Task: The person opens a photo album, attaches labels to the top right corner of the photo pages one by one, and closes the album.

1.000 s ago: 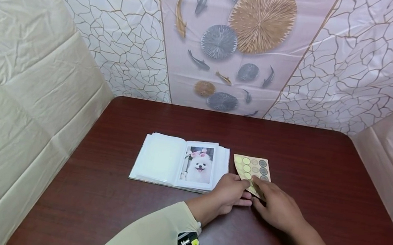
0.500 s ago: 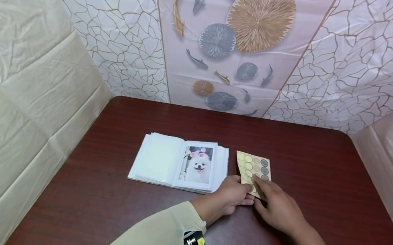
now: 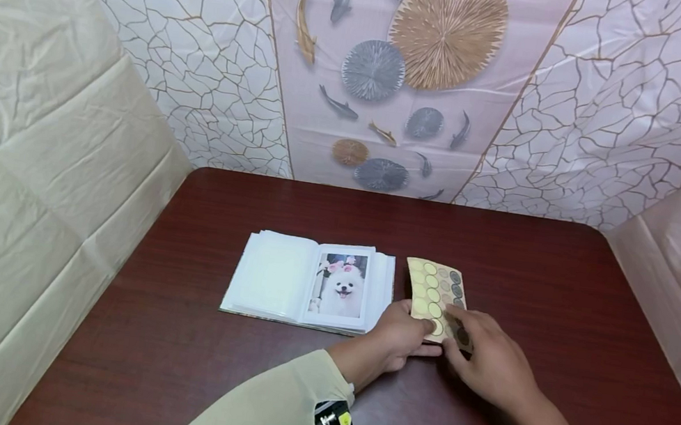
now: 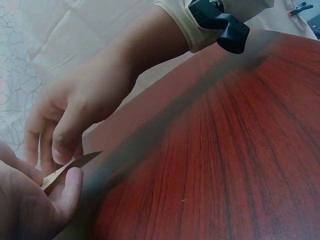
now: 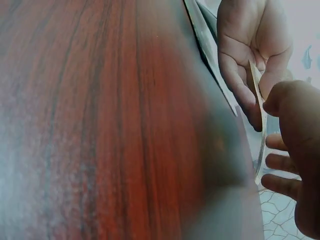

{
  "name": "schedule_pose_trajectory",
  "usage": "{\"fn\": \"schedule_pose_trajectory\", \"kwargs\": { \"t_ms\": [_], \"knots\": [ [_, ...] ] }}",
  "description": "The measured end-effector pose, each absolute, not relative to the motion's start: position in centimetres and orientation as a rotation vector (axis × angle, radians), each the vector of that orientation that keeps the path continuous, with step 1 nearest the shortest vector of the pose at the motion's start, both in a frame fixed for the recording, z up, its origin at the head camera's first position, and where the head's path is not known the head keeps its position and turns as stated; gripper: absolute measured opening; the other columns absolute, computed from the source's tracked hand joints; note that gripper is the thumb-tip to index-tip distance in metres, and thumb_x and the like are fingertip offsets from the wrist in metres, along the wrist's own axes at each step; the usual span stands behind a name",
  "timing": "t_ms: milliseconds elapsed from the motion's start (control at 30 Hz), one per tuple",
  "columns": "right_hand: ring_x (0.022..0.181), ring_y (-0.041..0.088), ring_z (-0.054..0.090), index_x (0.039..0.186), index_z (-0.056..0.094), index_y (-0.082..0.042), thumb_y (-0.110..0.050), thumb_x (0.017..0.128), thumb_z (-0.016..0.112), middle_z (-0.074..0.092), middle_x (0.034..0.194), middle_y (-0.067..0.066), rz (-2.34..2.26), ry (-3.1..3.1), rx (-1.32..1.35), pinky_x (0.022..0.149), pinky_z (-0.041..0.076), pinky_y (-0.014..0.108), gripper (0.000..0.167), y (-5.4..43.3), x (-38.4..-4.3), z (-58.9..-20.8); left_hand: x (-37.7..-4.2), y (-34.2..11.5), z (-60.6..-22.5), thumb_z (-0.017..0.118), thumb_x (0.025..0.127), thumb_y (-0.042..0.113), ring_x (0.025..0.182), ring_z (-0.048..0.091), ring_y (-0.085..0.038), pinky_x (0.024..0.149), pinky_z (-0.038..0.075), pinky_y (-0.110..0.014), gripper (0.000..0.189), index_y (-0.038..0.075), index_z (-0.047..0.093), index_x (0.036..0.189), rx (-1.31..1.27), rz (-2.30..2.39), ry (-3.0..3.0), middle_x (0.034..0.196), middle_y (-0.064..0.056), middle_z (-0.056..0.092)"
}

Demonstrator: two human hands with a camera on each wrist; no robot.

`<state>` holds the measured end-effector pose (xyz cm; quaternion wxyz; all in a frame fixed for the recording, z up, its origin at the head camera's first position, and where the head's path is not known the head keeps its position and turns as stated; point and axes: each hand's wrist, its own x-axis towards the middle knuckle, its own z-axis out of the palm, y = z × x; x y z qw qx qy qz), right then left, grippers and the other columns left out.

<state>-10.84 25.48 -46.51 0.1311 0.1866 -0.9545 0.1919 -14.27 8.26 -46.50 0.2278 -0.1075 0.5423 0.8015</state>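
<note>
A yellowish sheet of round stickers (image 3: 434,295), in yellow, tan and dark grey columns, tilts up from the table right of the open photo album (image 3: 283,276). My left hand (image 3: 397,335) pinches its near left part, thumb on the printed face and fingers behind. My right hand (image 3: 490,359) has its fingertips at the sheet's lower right, covering several stickers. In the right wrist view the sheet (image 5: 261,130) appears edge-on and bowed, with the right thumb (image 5: 280,100) close against it. Whether the right fingers pinch anything is hidden.
The album lies flat, a white dog photo (image 3: 342,286) on its right page. Dark red wooden table (image 3: 173,355) surrounds both things. A patterned cloth (image 3: 388,127) hangs behind the table, with pale cloth at both sides.
The sheet has lifted and tilted up more, its right side bending away. The right hand has shifted slightly right, its fingertips staying at the sheet's lower right.
</note>
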Motion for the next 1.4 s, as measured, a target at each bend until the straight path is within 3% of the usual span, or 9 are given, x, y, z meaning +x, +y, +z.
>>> {"fn": "schedule_pose_trajectory", "kwargs": {
  "t_ms": [133,267,633,1400],
  "knots": [
    [0.106,0.034,0.065,0.117,0.068,-0.013,-0.024,0.083,0.081,0.067,0.118,0.015,0.547,-2.719,0.487,0.064,0.055,0.055,0.038,25.6,-10.7,-46.1,-14.2,8.2,-46.2,0.056,0.098,-0.010,0.086,0.074,-0.036,0.070,0.062,-0.040,0.026,0.000,0.057,0.122,-0.298,2.231,1.507,0.099,-0.014,0.067],
    [0.106,0.027,0.064,0.107,0.070,-0.018,-0.026,0.083,0.083,0.069,0.114,0.007,0.534,-2.701,0.494,0.062,0.056,0.050,0.029,25.7,-10.7,-46.0,-14.1,7.9,-45.8,0.057,0.098,-0.009,0.084,0.074,-0.035,0.069,0.062,-0.039,0.025,0.002,0.059,0.121,-0.297,2.239,1.525,0.099,-0.013,0.068],
    [0.104,0.025,0.067,0.103,0.074,-0.018,-0.028,0.085,0.082,0.072,0.110,0.002,0.517,-2.672,0.496,0.062,0.057,0.050,0.022,25.4,-10.6,-45.9,-13.8,7.6,-45.2,0.058,0.098,-0.010,0.087,0.073,-0.034,0.070,0.062,-0.037,0.026,0.001,0.060,0.121,-0.226,2.254,1.532,0.099,-0.015,0.069],
    [0.081,0.016,0.069,0.090,0.080,-0.021,-0.014,0.081,0.084,0.074,0.094,-0.004,0.528,-2.589,0.547,0.055,0.054,0.038,0.012,25.0,-10.3,-45.5,-13.5,7.7,-45.6,0.061,0.097,-0.009,0.083,0.074,-0.029,0.070,0.062,-0.034,0.015,-0.002,0.065,0.110,-0.138,2.222,1.601,0.092,-0.014,0.067]
  ]
}}
